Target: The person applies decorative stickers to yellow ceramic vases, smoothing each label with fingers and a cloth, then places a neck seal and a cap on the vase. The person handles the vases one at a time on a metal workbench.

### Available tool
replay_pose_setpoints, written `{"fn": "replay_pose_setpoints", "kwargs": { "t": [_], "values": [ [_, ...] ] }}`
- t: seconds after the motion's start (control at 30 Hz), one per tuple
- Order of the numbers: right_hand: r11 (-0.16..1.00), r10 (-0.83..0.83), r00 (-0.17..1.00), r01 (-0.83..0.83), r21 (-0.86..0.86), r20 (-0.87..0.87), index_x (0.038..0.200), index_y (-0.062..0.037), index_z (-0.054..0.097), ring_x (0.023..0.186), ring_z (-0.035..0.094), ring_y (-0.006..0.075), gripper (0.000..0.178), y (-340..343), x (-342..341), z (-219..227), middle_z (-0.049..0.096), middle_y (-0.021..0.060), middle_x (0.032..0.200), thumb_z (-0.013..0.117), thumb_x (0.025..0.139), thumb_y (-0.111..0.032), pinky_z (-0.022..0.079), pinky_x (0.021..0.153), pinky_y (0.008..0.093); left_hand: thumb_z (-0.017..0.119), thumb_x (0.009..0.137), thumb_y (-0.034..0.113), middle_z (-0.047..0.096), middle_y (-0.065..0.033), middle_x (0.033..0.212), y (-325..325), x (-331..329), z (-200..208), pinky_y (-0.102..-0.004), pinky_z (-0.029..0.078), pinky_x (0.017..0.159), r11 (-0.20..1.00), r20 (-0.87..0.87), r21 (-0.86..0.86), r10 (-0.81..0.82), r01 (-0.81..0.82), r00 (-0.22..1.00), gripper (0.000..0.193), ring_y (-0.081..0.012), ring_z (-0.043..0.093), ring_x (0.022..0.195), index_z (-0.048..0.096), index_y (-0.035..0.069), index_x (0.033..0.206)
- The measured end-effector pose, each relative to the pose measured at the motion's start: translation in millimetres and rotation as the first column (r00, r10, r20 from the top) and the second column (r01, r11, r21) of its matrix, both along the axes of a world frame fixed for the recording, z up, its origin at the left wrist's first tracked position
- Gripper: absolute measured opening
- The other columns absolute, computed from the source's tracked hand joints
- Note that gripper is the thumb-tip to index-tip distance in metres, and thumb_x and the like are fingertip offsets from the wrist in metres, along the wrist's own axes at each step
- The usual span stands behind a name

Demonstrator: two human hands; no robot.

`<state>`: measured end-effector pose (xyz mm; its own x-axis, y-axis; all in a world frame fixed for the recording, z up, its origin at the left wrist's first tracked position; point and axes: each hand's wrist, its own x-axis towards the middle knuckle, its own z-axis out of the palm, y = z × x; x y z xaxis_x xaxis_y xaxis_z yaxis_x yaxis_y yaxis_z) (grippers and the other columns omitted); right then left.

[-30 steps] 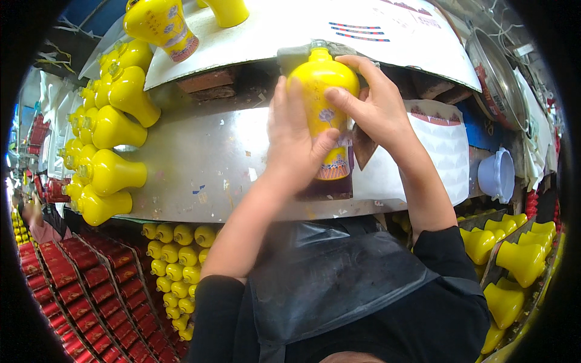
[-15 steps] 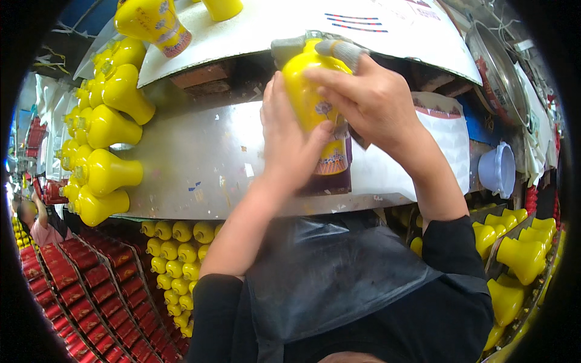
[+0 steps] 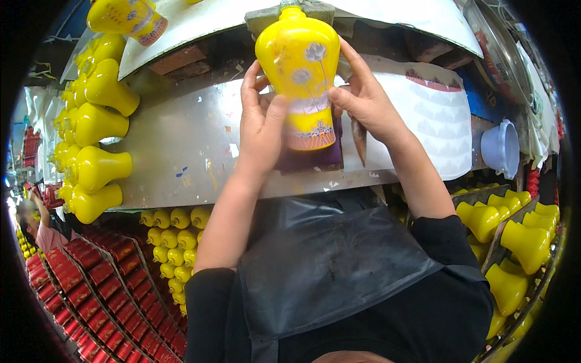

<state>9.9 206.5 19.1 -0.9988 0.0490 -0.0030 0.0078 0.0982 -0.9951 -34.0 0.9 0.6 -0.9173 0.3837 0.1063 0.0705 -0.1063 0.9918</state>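
Observation:
A glossy yellow vase-shaped bottle (image 3: pixel 299 54) stands out between my hands, its neck at a grey padded rest (image 3: pixel 260 19). Grey-violet flowers and a patterned band near the base decorate its front. My left hand (image 3: pixel 261 118) grips the left side, thumb toward the front and some fingertips hidden behind. On the other side, my right hand (image 3: pixel 372 100) holds the bottle with thumb and fingers. Below that palm sticks out the dark pointed handle of a brush (image 3: pixel 360 144), the rest of it hidden. A purple block (image 3: pixel 315 160) lies under the bottle's base.
Yellow bottles (image 3: pixel 100 124) line the bench's left end; a decorated one (image 3: pixel 127 21) lies on the white board. A decal sheet (image 3: pixel 433 121) covers the metal bench (image 3: pixel 181 145) at right, beside a pale blue bucket (image 3: pixel 500 151). Red boxes (image 3: pixel 97 272) fill the lower left; another person (image 3: pixel 45 227) is beyond.
My right hand has moved from the bottle's shoulder to its right side, and the brush has swung down beneath it. The bottle appears more upright, its flowers now facing me.

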Motion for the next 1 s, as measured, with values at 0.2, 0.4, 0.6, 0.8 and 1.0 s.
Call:
{"fn": "replay_pose_setpoints", "kwargs": {
  "t": [0.2,0.4,0.6,0.8,1.0],
  "values": [
    [0.995,-0.053,0.995,0.046,0.090,0.085,0.165,-0.0078,0.019,0.090,0.071,0.0191,0.089,-10,5,8,0.068,0.0211,0.118,0.070,0.094,-0.024,0.057,0.079,0.0333,0.056,0.106,0.036,0.041,-0.0198,0.152,1,0,-2,-0.0397,0.041,0.113,0.998,0.000,0.054,-0.031,0.031,1.000,0.073,-0.0275,0.049,0.136,0.020,0.003,0.161],
    [0.990,-0.111,0.994,0.110,0.093,0.004,0.166,-0.0146,0.021,0.083,0.069,0.0136,0.085,-16,8,9,0.069,0.0194,0.113,0.068,0.097,-0.031,0.056,0.076,0.0307,0.054,0.107,0.038,0.039,-0.0201,0.156,0,-4,0,-0.0391,0.037,0.117,0.995,0.020,0.064,-0.080,0.078,0.997,0.080,-0.0258,0.042,0.144,0.014,-0.001,0.163],
    [0.951,-0.092,0.995,0.102,0.292,-0.045,0.163,-0.0001,0.018,0.103,0.071,0.0303,0.089,-15,7,7,0.065,0.0302,0.122,0.065,0.097,-0.038,0.055,0.089,0.0377,0.064,0.101,0.040,0.040,-0.0231,0.154,10,-3,-4,-0.0409,0.035,0.118,0.968,0.060,0.248,-0.041,0.025,0.997,0.086,-0.0304,0.042,0.144,0.021,-0.005,0.160],
    [0.982,-0.094,0.995,0.096,0.163,-0.017,0.161,0.0053,0.015,0.097,0.070,0.0289,0.101,-24,1,-1,0.065,0.0297,0.117,0.070,0.090,-0.041,0.055,0.086,0.0357,0.078,0.089,0.035,0.042,-0.0262,0.151,6,-5,-1,-0.0438,0.036,0.117,0.989,-0.089,-0.116,0.081,-0.091,0.993,0.097,-0.0359,0.044,0.141,0.025,-0.006,0.158],
    [0.986,-0.066,0.997,0.058,0.155,0.049,0.163,0.0016,0.013,0.075,0.065,0.0167,0.100,-18,2,13,0.068,0.0181,0.099,0.069,0.091,-0.039,0.053,0.066,0.0287,0.067,0.096,0.041,0.038,-0.0246,0.153,2,-5,2,-0.0457,0.038,0.115,0.997,-0.063,-0.071,0.024,-0.028,0.998,0.092,-0.0347,0.042,0.142,0.019,0.000,0.162]
  ]
}}
